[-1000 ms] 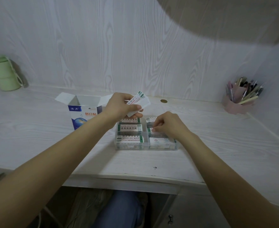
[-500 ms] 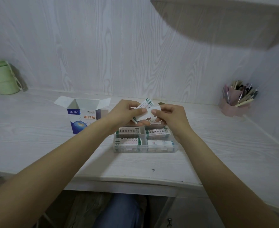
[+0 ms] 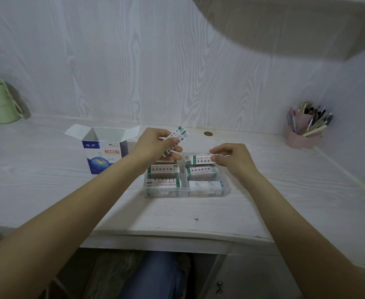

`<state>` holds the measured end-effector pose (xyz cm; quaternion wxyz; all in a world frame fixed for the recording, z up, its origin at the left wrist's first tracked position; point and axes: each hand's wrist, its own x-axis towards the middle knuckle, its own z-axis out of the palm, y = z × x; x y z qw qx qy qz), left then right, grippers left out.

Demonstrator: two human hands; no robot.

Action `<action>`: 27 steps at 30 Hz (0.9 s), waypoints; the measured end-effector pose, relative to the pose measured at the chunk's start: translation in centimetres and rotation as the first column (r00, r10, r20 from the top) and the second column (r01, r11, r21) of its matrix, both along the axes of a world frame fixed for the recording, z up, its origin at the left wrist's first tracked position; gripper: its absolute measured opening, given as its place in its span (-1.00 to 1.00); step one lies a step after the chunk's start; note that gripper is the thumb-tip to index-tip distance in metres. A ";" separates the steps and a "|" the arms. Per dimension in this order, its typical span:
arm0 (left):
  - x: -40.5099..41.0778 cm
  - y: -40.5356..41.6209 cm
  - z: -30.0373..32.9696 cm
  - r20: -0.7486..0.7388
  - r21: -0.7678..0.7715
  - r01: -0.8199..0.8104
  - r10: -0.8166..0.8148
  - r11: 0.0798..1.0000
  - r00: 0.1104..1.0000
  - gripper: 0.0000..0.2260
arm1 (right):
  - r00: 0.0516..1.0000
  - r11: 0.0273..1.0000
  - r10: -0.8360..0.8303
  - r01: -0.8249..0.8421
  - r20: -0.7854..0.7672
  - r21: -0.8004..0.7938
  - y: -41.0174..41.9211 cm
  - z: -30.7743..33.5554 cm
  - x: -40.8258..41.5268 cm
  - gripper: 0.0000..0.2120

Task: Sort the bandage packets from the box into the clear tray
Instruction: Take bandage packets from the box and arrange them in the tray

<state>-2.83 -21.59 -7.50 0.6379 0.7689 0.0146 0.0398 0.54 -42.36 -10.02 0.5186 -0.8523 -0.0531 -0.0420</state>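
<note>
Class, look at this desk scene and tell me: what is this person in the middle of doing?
A person is sorting bandage packets into a clear tray on the desk. The left hand holds a small stack of packets above the tray, while the right hand pinches one packet over the tray's far right compartment. Several compartments already hold packets. The opened box stands just left of the tray.

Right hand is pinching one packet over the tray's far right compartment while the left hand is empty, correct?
Not quite. The head view shows the left hand gripping a small stack of packets. The right hand does pinch one packet over the clear tray's far right compartment.
</note>
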 end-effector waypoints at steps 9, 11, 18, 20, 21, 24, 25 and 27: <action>0.0 -0.2 0.1 0.004 0.011 0.002 -0.002 1.000 1.000 -0.86 | 0.987 0.850 0.148 -0.090 0.070 -0.518 1.9 -0.5 0.2 -0.92; -0.1 -0.2 0.2 0.004 0.001 0.005 -0.005 1.000 1.000 -0.86 | 0.988 0.814 0.143 -0.084 0.058 -0.575 2.1 -0.6 0.2 -0.94; -0.2 -0.2 0.3 -0.022 -0.023 0.040 -0.041 0.999 0.999 -0.95 | 0.983 0.801 0.135 -0.036 0.121 -0.597 2.4 -0.4 0.2 -0.93; -0.3 -0.2 0.2 -0.045 -0.053 0.056 -0.058 0.997 0.997 -0.95 | 0.977 0.939 0.107 -0.039 0.182 -0.341 2.7 0.0 -0.2 -0.91; -0.3 -0.3 0.1 -0.049 -0.059 0.072 -0.075 0.996 0.996 -0.94 | 0.979 0.986 0.104 -0.078 0.178 -0.151 2.8 0.4 -0.5 -0.90; -0.4 -0.5 -0.1 -0.040 -0.037 0.127 -0.129 0.991 0.991 -0.91 | 0.981 0.948 0.174 -0.189 0.081 0.258 3.0 1.4 -1.3 -0.85; -0.3 -0.7 -0.1 -0.036 -0.032 0.132 -0.133 0.991 0.990 -0.90 | 0.980 0.929 0.190 -0.198 0.057 0.312 3.1 1.5 -1.4 -0.84; -0.3 -0.9 -0.2 -0.032 -0.031 0.131 -0.132 0.991 0.991 -0.91 | 0.976 0.894 0.216 -0.205 0.018 0.397 3.1 1.7 -1.6 -0.83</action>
